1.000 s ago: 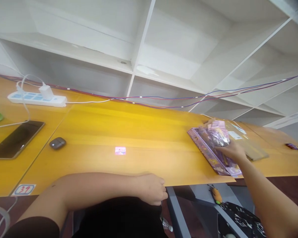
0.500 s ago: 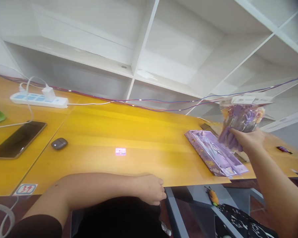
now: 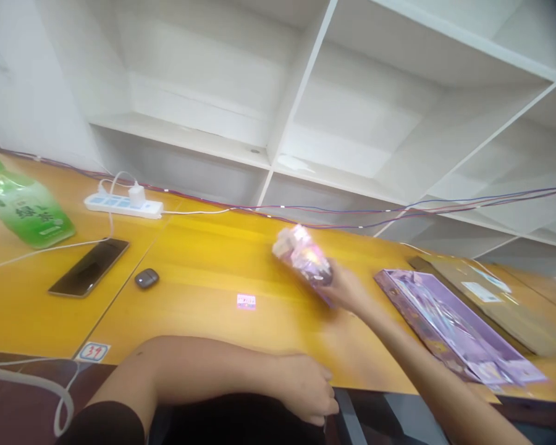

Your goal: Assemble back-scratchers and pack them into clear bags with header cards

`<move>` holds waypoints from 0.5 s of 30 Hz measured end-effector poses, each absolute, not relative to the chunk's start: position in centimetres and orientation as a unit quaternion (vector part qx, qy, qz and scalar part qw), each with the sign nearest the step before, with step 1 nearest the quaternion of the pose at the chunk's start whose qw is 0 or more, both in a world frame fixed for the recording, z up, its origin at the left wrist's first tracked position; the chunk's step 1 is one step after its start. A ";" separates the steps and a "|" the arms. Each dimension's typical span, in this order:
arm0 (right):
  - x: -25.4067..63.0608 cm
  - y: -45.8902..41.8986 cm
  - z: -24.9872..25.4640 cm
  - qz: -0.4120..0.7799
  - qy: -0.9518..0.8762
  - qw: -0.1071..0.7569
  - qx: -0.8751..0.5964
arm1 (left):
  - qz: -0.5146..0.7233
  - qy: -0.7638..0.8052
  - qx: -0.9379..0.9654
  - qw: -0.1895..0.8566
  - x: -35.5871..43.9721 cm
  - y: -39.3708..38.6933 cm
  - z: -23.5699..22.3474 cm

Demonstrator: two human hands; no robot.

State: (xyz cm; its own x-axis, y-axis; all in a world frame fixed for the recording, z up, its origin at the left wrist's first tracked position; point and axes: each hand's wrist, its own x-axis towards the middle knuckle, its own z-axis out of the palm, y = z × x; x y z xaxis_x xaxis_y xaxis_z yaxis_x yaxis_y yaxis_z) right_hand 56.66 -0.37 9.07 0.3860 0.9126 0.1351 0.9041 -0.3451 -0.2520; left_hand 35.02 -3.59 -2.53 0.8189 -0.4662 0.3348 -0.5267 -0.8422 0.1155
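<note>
My right hand (image 3: 345,285) grips a bundle of clear plastic packets (image 3: 306,256) with purple, pink and orange contents. The bundle is over the middle of the yellow table, smeared by motion, so what is inside cannot be made out. At the table's front edge rests my left hand (image 3: 306,386), its fingers curled; whatever they may hold is hidden under them. Right of my right forearm lies an open, shallow purple box (image 3: 458,327) with clear-wrapped items in it. A small pink-and-white card (image 3: 246,301) lies flat on the table between my arms.
Past the box lies a flat brown cardboard package (image 3: 505,303). On the left are a green bottle (image 3: 32,210), a phone (image 3: 89,267), a small dark case (image 3: 147,278) and a white power strip (image 3: 123,204) with cables. White shelving (image 3: 241,145) backs the table.
My right hand has carried the packets left, from beyond the purple box to mid-table. The view has turned left, showing more of the bottle. My left hand stays curled at the edge.
</note>
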 end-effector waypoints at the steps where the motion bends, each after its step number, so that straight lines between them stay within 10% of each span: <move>1: 56.2 0.3 7.8 0.022 -0.589 0.111 -0.800 | 0.146 -0.254 0.950 0.106 35.1 -3.7 -2.7; 15: 46.9 2.0 7.6 0.064 -0.571 -0.017 -0.818 | 0.154 -0.267 0.945 0.107 35.3 -3.8 -3.4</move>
